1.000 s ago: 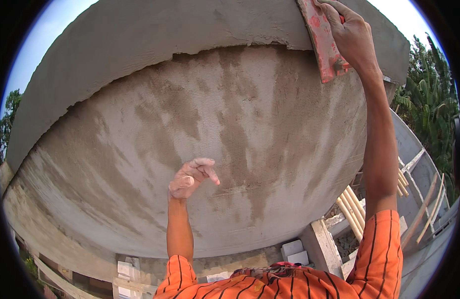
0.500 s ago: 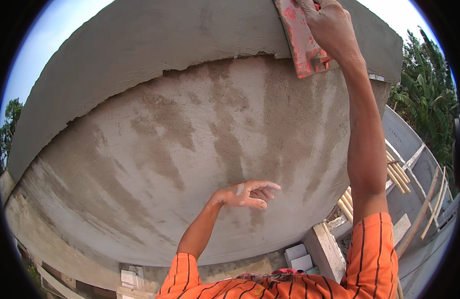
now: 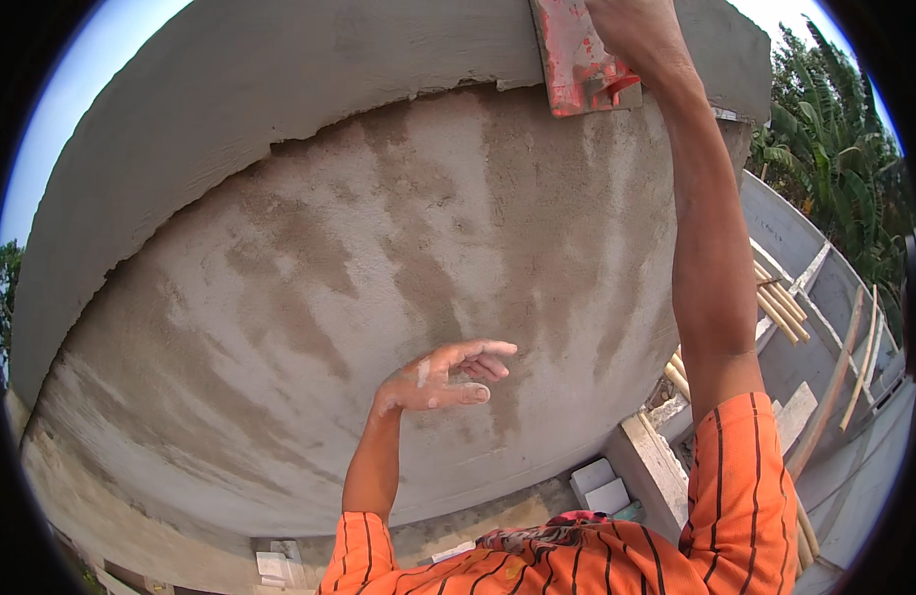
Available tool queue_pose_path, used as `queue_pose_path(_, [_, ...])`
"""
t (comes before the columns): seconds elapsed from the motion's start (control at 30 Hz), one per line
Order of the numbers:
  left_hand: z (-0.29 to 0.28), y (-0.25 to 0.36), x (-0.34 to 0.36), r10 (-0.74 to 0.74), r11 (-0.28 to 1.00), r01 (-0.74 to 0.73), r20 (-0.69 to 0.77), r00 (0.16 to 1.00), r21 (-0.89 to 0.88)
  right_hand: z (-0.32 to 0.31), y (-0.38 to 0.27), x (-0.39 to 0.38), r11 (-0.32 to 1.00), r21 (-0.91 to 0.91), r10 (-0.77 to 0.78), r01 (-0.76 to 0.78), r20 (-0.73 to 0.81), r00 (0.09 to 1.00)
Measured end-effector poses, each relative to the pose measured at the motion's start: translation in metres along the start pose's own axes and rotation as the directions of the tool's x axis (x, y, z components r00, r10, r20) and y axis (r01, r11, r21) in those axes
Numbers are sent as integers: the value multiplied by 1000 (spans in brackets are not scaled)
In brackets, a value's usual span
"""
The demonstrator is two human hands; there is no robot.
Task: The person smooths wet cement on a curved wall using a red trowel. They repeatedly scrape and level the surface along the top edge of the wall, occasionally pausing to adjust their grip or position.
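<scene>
My right hand (image 3: 644,42) is raised at the top, its fingers wrapped round the handle of a red plastering float (image 3: 574,69), though the fingers are partly cut off by the frame edge. The float's face is turned to the wall, against the lower border of a band of fresh grey plaster (image 3: 230,94). Below that ragged border, the wall (image 3: 299,258) is rough and streaked with damp patches. My left hand (image 3: 446,375) hangs in front of this lower wall, holding nothing, its fingers loosely stretched and its thumb apart.
Bamboo poles (image 3: 780,302) and wooden planks (image 3: 840,382) lie at the right beside low concrete walls. Pale blocks (image 3: 599,486) rest at the wall's foot, with more white blocks (image 3: 278,565) at lower left. Trees (image 3: 835,159) stand beyond on the right.
The view has shifted, so the wall sits further left and higher. My right hand and the float appear higher in view. My left hand has moved a little left, still empty.
</scene>
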State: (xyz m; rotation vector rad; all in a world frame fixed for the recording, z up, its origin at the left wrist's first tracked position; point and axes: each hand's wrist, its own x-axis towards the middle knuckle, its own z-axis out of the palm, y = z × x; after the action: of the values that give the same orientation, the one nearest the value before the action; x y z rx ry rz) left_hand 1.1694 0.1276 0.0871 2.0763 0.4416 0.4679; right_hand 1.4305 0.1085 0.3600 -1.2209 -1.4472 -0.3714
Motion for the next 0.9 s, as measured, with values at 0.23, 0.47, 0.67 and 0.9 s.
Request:
queue_pose_path(0.23, [16, 1, 15, -5, 993, -3, 67, 998, 120, 56, 54, -63, 953, 71, -279, 296, -186, 942])
queue_pose_path(0.47, [9, -66, -73, -333, 941, 325, -78, 940, -98, -25, 141, 25, 961, 272, 124, -43, -288, 950])
queue_pose_path(0.67, [15, -32, -20, -244, 968, 243, 8, 970, 70, 64, -67, -36, 902, 296, -324, 315, -19, 946])
queue_pose_path(0.9, [51, 30, 75, -162, 987, 162, 122, 979, 16, 92, -158, -64, 771, 164, -635, 616, 280, 720])
